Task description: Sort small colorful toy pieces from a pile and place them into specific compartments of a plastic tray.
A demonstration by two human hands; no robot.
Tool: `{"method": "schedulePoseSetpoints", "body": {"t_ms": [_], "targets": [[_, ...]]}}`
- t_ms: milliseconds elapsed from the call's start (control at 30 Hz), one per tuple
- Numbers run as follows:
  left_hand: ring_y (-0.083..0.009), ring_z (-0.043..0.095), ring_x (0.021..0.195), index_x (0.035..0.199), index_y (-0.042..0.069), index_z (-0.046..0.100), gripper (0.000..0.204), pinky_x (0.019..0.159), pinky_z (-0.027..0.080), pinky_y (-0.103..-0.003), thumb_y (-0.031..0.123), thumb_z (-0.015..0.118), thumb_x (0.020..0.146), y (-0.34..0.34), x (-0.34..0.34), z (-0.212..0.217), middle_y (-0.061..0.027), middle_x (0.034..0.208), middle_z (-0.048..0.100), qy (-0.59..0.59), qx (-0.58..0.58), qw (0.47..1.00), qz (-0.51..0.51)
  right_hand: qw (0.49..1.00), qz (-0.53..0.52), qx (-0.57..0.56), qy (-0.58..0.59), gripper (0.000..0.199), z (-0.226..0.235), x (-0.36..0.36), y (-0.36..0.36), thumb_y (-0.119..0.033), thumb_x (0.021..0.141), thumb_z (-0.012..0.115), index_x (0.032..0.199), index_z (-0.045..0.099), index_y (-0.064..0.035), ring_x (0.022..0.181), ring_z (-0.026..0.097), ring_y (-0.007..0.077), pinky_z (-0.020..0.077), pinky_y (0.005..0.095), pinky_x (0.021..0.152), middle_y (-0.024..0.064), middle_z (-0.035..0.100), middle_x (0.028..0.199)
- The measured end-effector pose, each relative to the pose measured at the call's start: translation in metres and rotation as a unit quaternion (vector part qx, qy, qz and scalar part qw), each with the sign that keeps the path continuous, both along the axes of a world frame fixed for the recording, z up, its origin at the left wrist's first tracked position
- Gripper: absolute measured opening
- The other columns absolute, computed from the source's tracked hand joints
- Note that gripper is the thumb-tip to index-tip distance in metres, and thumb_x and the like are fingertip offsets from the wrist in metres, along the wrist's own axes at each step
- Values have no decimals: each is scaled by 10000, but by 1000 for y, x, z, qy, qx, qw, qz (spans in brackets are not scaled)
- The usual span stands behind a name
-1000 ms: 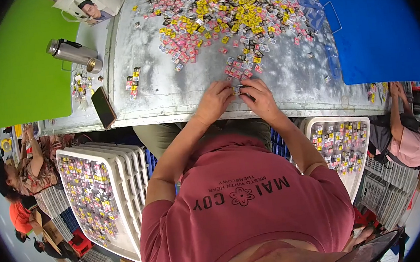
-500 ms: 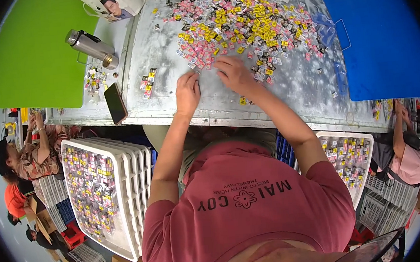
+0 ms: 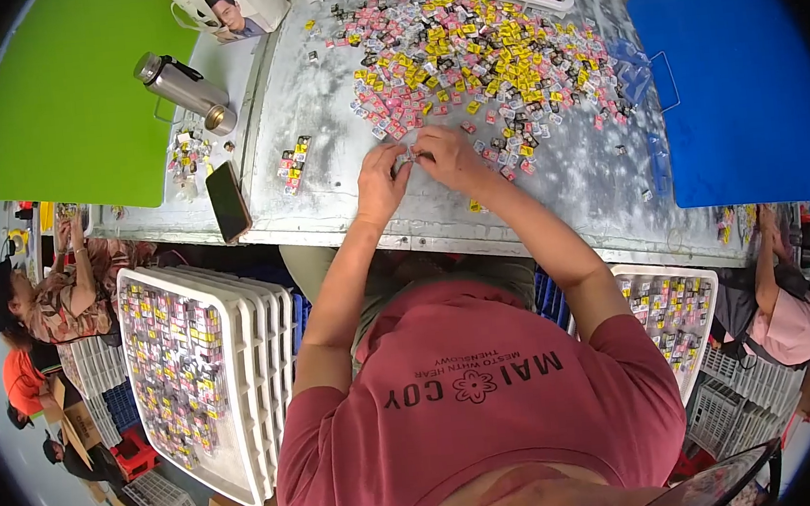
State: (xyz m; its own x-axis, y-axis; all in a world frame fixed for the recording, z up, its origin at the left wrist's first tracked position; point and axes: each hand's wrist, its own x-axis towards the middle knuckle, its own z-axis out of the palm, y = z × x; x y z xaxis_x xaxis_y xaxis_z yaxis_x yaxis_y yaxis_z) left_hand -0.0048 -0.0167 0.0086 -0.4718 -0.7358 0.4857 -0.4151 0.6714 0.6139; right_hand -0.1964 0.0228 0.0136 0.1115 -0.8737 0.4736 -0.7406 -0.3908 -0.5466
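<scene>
Worktop (image 3: 324,212) at upper centre bears loose pieces (image 3: 494,62), likely for easy reach; below, left hand (image 3: 382,183) nearly meets right hand (image 3: 452,160), each grip's state indiscernible.

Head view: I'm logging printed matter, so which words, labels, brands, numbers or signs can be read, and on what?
Red shirt: legible black lettering beside a flower motif, upside down here; wording not copied.
Small coloured pieces: any markings too small to read.
</scene>
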Motion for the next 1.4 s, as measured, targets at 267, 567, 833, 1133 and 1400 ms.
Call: {"method": "schedulePoseSetpoints", "body": {"t_ms": [267,567,833,1133,1400], "targets": [[-330,636,1053,1152,40,721,353,901,540,-397,57,799,808,4,-5,10,-129,1145,641,-3,62,998,-12,991,-129,-44,-15,190,17,-34,-26,-76,827,745,1010,717,-31,1007,650,339,531,424,878,111,673,1048],[-353,636,1050,1172,41,713,342,891,537,-404,85,782,840,2,-8,5,-155,1161,635,-12,22,1000,-15,990,-116,-59,47,172,7,-40,-24,-104,811,770,957,706,-39,971,636,335,520,447,848,106,645,1008],[-340,646,1023,1134,42,716,311,879,539,-400,91,786,835,0,-8,4,-148,1168,640,-11,41,999,-8,991,-133,-28,11,145,15,-22,-15,-145,807,763,912,706,-65,969,637,313,496,477,812,84,638,981],[-351,652,1031,1092,33,716,296,888,550,-412,91,808,817,0,-8,5,-148,1146,656,4,106,994,-11,987,-125,-75,71,175,3,-39,-40,-125,806,761,975,720,-106,922,668,300,489,465,812,65,683,955],[-352,656,1016,1085,29,712,288,860,555,-403,85,805,818,0,-10,5,-146,1128,653,14,114,993,-18,997,-66,39,-29,128,16,-1,7,-132,794,773,843,684,-54,719,680,356,524,477,683,132,689,739]]}}
